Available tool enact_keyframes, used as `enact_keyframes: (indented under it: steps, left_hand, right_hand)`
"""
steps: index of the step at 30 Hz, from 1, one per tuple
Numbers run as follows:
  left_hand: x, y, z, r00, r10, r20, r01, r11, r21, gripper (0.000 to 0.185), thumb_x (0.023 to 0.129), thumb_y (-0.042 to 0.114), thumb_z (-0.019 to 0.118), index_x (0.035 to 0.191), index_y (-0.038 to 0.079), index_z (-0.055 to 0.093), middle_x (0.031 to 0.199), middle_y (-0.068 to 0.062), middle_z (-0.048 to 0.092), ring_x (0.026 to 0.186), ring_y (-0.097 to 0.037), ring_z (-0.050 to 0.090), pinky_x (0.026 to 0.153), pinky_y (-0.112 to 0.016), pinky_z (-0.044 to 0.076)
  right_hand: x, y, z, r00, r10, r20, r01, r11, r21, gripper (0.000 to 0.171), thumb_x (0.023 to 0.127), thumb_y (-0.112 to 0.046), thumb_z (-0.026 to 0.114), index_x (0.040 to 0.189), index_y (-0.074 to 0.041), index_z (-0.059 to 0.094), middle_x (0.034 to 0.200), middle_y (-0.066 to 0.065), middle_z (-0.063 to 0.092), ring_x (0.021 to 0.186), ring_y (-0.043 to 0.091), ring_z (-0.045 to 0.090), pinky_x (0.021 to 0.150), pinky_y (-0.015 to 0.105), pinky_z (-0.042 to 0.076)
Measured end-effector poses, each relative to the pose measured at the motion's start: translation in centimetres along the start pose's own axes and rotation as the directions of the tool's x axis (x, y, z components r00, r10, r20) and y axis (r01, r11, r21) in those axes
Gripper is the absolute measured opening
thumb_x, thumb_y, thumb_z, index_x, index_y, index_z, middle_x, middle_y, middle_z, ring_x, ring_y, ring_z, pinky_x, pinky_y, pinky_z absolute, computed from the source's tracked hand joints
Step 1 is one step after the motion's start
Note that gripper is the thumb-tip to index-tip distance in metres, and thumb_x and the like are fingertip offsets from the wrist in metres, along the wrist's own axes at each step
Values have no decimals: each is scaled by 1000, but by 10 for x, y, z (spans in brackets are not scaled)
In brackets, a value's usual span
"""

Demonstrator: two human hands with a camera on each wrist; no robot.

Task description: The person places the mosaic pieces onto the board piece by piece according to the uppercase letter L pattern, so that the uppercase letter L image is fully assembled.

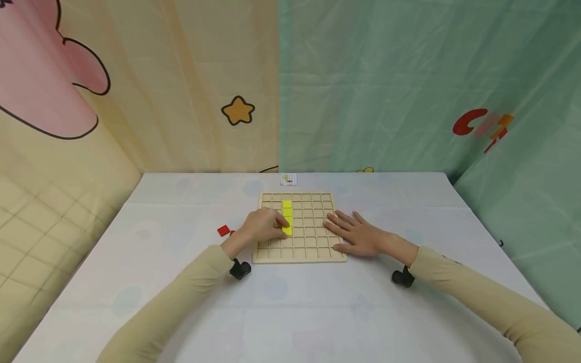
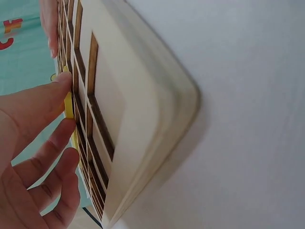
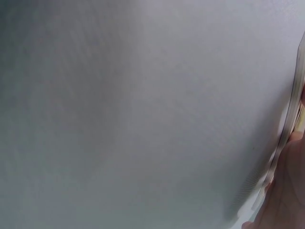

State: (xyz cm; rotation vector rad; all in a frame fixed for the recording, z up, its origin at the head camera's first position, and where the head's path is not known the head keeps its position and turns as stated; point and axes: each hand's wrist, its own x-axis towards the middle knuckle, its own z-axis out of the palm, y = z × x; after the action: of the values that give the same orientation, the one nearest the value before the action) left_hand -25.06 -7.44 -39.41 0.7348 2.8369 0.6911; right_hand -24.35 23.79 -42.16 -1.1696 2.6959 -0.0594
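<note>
A square wooden grid board lies on the table between the hands. Several yellow square tiles form a column in its cells, left of the middle. My left hand reaches over the board's left side and pinches a yellow tile between thumb and index finger at the lower end of that column. In the left wrist view its other fingers are bent beside the board. My right hand, fingers spread, rests on the board's right edge. The right wrist view catches only part of that hand against the board's side.
Left of the board lies a red tile, with a second red tile partly hidden by the left hand. A small card with a grid pattern is behind the board on the white table. Curtains stand behind.
</note>
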Motion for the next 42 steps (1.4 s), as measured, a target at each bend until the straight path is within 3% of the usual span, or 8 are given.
enact_keyframes:
  steps: [4,16,23,30,35,38,42]
  left_hand:
    - [0,0,1,1000,-2,1,2,1000,3,29,78,27,80,104,15,76,107,1,73,109,-17,62,90,-39,48]
    - [-4,-1,0,1000,25,7,-25,999,-26,29,81,25,78,106,13,75,108,0,72,105,-17,63,88,-36,50]
    - [-18,-11,-13,998,-60,-23,59,997,-51,29,82,26,76,110,18,74,102,4,70,84,-11,59,70,-28,45]
    - [-43,-41,-38,985,-116,-125,105,990,-94,32,84,27,74,114,14,72,103,-3,70,89,-17,57,65,-25,43]
    - [-63,-71,-56,969,-145,-200,111,979,-170,35,85,23,72,117,10,69,112,-10,69,94,-24,59,70,-29,46]
    - [-76,-87,-60,963,-157,-218,112,972,-208,38,85,22,72,120,8,67,112,-14,69,95,-27,60,75,-32,45]
    - [-90,-106,-60,958,-212,-191,157,951,-266,42,84,22,73,122,5,64,111,-17,68,95,-27,61,77,-32,46]
  right_hand:
    - [0,0,1,1000,-5,-6,6,1000,8,68,100,-54,33,156,-23,10,163,7,6,150,32,3,113,66,6]
    - [-1,-2,-3,1000,15,19,-15,1000,18,69,100,-54,35,156,-22,12,163,6,5,150,33,3,113,66,6]
    - [1,1,-2,1000,21,21,-22,999,33,72,99,-55,36,156,-19,9,163,6,4,150,32,2,113,64,6]
    - [5,6,-3,1000,22,13,-23,999,38,77,97,-57,39,156,-18,8,163,7,2,150,33,-1,114,63,5]
    - [5,8,-5,999,36,29,-37,999,24,78,97,-59,38,156,-20,5,164,4,-1,150,30,-3,115,62,3]
    - [5,7,-4,999,27,28,-28,999,33,78,97,-58,38,156,-19,6,164,5,0,150,31,-3,114,63,3]
    - [4,5,-3,1000,2,14,-2,999,49,77,97,-57,39,156,-17,8,163,8,3,150,33,0,113,64,4]
